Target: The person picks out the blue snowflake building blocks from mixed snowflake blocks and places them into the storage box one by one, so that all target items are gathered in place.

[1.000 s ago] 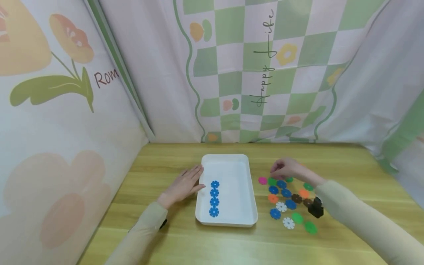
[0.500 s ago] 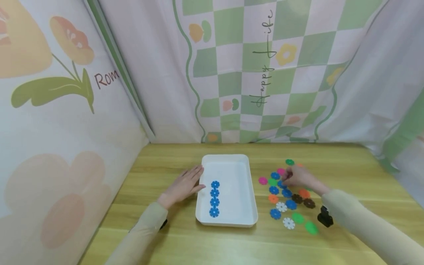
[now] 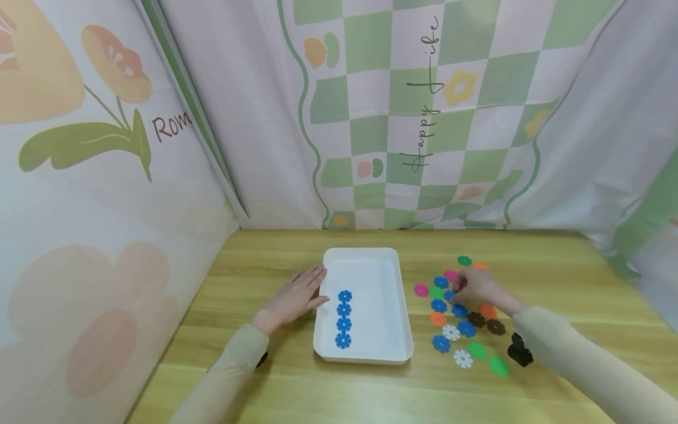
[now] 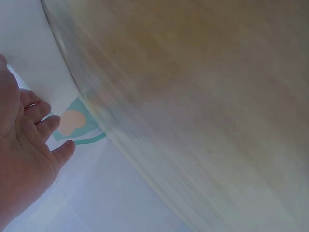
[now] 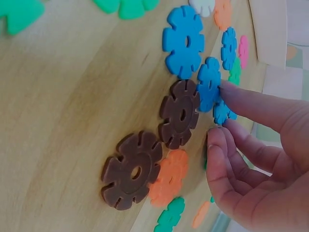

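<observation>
Four-sided and white, the tray [image 3: 378,306] holds a column of several joined blue snowflake discs [image 3: 344,324] along its left side. My left hand [image 3: 293,295] rests at the tray's left rim with fingers extended; in the left wrist view the left hand [image 4: 29,140] shows its spread fingers. To the tray's right, my right hand [image 3: 479,287] is over a loose group of snowflake discs. In the right wrist view, the right hand [image 5: 260,159] pinches a blue snowflake disc [image 5: 222,112] between thumb and fingertips, low at the table, partly hidden by them.
Around the right hand lie more discs: brown [image 5: 131,171], orange [image 3: 437,319], white [image 3: 463,359], green [image 3: 498,366] and pink [image 3: 421,290]. The wooden table [image 3: 365,391] ends at a checkered curtain [image 3: 418,118] behind and a printed wall cloth [image 3: 106,206] at left.
My right hand has moved right and slightly nearer from the group's far-left side, uncovering a blue and a pink disc, and now pinches another blue disc. The left hand stays put.
</observation>
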Demonstrator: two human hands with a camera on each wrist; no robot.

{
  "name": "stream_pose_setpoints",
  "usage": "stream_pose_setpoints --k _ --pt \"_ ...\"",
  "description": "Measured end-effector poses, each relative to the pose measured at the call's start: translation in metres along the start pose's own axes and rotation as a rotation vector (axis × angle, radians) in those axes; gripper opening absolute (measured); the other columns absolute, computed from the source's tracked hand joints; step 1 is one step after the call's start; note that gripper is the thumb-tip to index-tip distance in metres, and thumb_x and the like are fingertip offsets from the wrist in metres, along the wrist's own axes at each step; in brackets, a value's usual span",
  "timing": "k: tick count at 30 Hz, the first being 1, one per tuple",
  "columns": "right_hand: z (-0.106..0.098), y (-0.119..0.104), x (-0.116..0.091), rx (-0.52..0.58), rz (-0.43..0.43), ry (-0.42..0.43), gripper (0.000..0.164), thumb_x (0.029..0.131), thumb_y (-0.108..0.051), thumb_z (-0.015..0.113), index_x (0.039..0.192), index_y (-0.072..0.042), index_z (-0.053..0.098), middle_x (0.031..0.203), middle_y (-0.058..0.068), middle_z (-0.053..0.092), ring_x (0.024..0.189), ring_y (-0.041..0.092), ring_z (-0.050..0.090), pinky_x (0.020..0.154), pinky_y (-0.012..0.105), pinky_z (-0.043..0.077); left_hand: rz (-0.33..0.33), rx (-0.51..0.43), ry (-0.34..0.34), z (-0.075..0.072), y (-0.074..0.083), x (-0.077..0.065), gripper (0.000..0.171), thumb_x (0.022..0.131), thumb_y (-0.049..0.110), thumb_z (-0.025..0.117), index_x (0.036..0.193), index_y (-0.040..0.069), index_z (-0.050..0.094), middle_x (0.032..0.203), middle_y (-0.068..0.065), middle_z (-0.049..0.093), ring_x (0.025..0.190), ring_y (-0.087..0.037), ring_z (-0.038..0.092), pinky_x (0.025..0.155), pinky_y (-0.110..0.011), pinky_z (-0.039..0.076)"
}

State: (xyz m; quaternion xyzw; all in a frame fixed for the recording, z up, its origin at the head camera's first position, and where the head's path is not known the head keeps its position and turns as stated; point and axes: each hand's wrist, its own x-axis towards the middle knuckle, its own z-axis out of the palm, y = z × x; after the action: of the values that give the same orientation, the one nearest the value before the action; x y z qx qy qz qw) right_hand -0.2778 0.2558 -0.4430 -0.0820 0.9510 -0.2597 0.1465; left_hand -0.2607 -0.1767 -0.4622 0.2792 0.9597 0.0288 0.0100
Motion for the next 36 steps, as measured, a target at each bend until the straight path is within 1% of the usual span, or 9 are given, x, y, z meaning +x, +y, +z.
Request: stream_pose_setpoints --k 8,11,14,18,24,29,33,35,36 --pt "-0.005 -0.001 -0.003 0.034 -0.013 -0.019 0.026 0.079 -0.010 0.079 0.090 0.000 0.058 0.083 0.007 0.058 0.075 0.019 0.050 0.064 0.029 0.046 0.002 -0.006 -0.008 0.004 -0.003 0.003 0.073 0.104 0.053 0.037 0.158 0.007 0.020 0.166 -0.010 0.020 0.154 -0.028 0.023 0.124 -0.050 0.027" --pt "-0.010 -0.002 -0.004 0.065 -0.029 -0.036 0.024 0.080 -0.007 0.076 0.094 0.003 0.059 0.087 0.012 0.062 0.078 0.020 0.056 0.066 0.031 0.051 0.010 -0.008 0.010 0.005 -0.004 0.003 0.072 0.104 0.052 0.038 0.158 0.006 0.023 0.166 -0.011 0.022 0.153 -0.029 0.025 0.123 -0.050 0.028" --pt "-0.014 -0.001 -0.003 0.110 -0.042 -0.063 0.022 0.085 -0.006 0.072 0.099 0.007 0.061 0.095 0.018 0.067 0.082 0.020 0.064 0.071 0.035 0.058 0.010 0.002 0.003 0.005 -0.004 0.004 0.072 0.104 0.053 0.037 0.158 0.006 0.021 0.166 -0.010 0.021 0.154 -0.028 0.024 0.124 -0.050 0.027" --pt "-0.019 -0.003 -0.003 0.144 -0.064 -0.089 0.022 0.090 -0.007 0.067 0.104 0.009 0.062 0.100 0.022 0.068 0.084 0.021 0.067 0.076 0.039 0.061 0.001 0.002 -0.005 0.005 -0.004 0.003 0.073 0.104 0.054 0.036 0.158 0.007 0.021 0.166 -0.009 0.021 0.154 -0.027 0.024 0.124 -0.050 0.027" --pt "-0.025 -0.015 -0.003 0.195 -0.083 -0.107 0.027 0.092 -0.010 0.063 0.110 0.010 0.061 0.094 0.016 0.067 0.081 0.019 0.063 0.074 0.038 0.058 -0.002 -0.006 -0.007 0.003 -0.002 0.003 0.073 0.104 0.054 0.036 0.158 0.007 0.021 0.166 -0.009 0.021 0.154 -0.027 0.024 0.124 -0.050 0.027" --pt "-0.027 -0.028 0.000 0.236 -0.068 -0.133 0.024 0.095 -0.015 0.063 0.108 0.005 0.061 0.086 0.011 0.065 0.076 0.020 0.060 0.070 0.037 0.054 0.006 0.005 -0.010 0.003 -0.001 0.003 0.073 0.104 0.054 0.035 0.158 0.007 0.021 0.166 -0.009 0.020 0.154 -0.027 0.024 0.124 -0.050 0.027" --pt "-0.025 -0.041 0.006 0.241 -0.076 -0.122 0.024 0.095 -0.016 0.063 0.109 0.003 0.063 0.088 0.010 0.066 0.079 0.021 0.062 0.072 0.037 0.056 0.003 -0.013 -0.008 0.002 -0.001 0.002 0.073 0.104 0.053 0.037 0.158 0.006 0.022 0.166 -0.010 0.021 0.154 -0.027 0.024 0.124 -0.051 0.027" --pt "-0.024 -0.048 0.011 0.249 -0.095 -0.112 0.023 0.095 -0.014 0.062 0.109 0.004 0.063 0.086 0.010 0.066 0.076 0.019 0.060 0.067 0.035 0.054 0.000 -0.024 -0.004 0.002 -0.001 0.002 0.072 0.104 0.052 0.038 0.158 0.006 0.022 0.166 -0.010 0.022 0.154 -0.027 0.025 0.123 -0.052 0.027" --pt "-0.022 -0.051 0.014 0.251 -0.105 -0.107 0.023 0.095 -0.014 0.062 0.109 0.004 0.063 0.088 0.010 0.067 0.077 0.019 0.062 0.068 0.034 0.055 -0.002 -0.028 -0.001 0.002 -0.001 0.001 0.072 0.104 0.052 0.038 0.158 0.006 0.022 0.166 -0.010 0.022 0.153 -0.027 0.025 0.123 -0.053 0.027"
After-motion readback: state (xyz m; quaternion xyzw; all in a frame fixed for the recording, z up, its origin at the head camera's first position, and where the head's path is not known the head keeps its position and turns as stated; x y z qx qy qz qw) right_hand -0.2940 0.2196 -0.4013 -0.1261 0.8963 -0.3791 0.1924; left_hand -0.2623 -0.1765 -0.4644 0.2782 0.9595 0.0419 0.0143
